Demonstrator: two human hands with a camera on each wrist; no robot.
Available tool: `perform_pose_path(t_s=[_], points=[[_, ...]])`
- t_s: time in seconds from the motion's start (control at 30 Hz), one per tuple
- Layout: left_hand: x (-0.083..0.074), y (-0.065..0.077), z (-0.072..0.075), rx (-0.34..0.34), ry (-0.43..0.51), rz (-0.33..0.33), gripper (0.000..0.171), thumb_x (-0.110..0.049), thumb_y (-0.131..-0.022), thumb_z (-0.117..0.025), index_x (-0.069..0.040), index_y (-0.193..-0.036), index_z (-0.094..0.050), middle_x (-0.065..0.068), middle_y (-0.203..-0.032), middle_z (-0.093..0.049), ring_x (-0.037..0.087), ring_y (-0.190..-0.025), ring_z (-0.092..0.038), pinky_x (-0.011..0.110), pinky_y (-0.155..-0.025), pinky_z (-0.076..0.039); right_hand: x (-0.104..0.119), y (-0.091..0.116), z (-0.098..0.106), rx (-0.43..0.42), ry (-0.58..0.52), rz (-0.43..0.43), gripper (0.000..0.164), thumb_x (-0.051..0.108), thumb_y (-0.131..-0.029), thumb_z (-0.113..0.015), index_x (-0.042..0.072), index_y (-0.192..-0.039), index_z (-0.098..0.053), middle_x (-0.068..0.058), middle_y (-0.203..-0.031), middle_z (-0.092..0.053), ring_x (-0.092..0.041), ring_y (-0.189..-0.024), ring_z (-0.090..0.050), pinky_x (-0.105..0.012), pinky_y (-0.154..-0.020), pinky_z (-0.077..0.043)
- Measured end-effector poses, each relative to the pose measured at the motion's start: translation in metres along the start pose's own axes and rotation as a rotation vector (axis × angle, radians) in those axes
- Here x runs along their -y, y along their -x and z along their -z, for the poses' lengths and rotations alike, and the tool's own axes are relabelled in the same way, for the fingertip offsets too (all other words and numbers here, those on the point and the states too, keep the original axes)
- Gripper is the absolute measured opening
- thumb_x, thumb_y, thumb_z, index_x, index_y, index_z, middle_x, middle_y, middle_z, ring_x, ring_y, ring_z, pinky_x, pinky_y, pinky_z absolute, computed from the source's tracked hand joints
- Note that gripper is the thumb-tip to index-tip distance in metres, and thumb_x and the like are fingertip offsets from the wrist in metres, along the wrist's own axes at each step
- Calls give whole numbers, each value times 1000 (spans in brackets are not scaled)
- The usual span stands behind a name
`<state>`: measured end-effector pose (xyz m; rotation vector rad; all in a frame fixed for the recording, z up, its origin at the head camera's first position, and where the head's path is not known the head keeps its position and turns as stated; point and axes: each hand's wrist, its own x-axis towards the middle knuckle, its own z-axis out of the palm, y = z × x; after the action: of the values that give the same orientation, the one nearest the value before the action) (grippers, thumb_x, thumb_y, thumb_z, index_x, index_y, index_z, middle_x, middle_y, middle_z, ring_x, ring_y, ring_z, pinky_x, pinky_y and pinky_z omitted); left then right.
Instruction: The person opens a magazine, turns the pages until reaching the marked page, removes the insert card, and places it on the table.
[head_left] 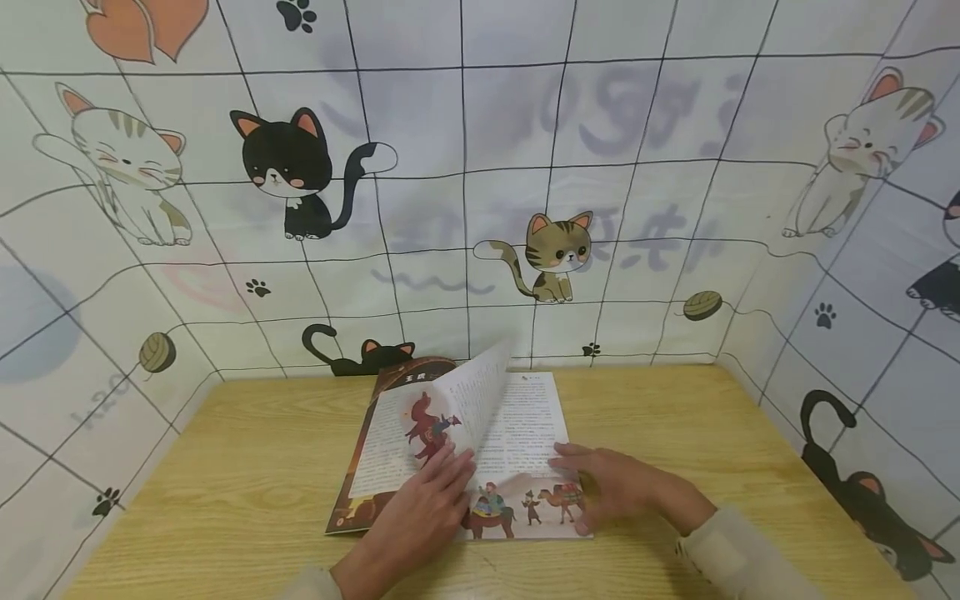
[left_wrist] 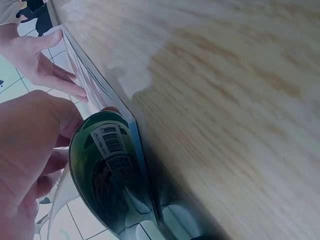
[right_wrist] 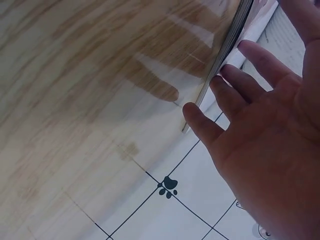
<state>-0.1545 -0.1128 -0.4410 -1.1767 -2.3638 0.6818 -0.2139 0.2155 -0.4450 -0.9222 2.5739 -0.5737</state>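
A magazine (head_left: 528, 417) lies spread on the table, text on its pages and an elephant and a camel pictured low on the right one. Between the halves a leaf (head_left: 487, 396) stands raised and curved. My left hand (head_left: 423, 512) rests with extended fingers over the left side, at the foot of that leaf. In the left wrist view, a curled dark green cover (left_wrist: 102, 155) with a barcode hides part of this hand's fingers. At the right page's outer edge is my right hand (head_left: 618, 483), its fingers spread and fairly straight; the right wrist view shows fingertips (right_wrist: 191, 111) along the edge.
The wood-grained table (head_left: 247, 458) extends on both sides of the magazine. Behind and beside it hangs a white gridded cloth (head_left: 420, 208) printed with cartoon cats, paw marks and yarn balls. The magazine's top edge lies close to the back cloth.
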Motion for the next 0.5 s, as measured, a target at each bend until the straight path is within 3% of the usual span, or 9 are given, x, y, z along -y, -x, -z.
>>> perform_pose_path(t_s=[0.27,0.5], points=[[1,0,0,65,77,61,25,-36,-92,-64,-18,-104,-77,2,-133,-64,24,-137,-46,54,-115,-26,5,2,2,-28,30,43,90,52,-73,-83,8,-145,-51,-15,-155,-40,-39,-138,-41,-58,-106,-38],[1,2,-1,96,138,123,32,-44,-89,-65,-19,-106,-75,4,-132,-64,25,-134,-49,57,-107,-37,4,1,1,-29,30,42,89,51,-73,-84,9,-144,-52,-13,-154,-41,-39,-138,-42,-58,-105,-39]])
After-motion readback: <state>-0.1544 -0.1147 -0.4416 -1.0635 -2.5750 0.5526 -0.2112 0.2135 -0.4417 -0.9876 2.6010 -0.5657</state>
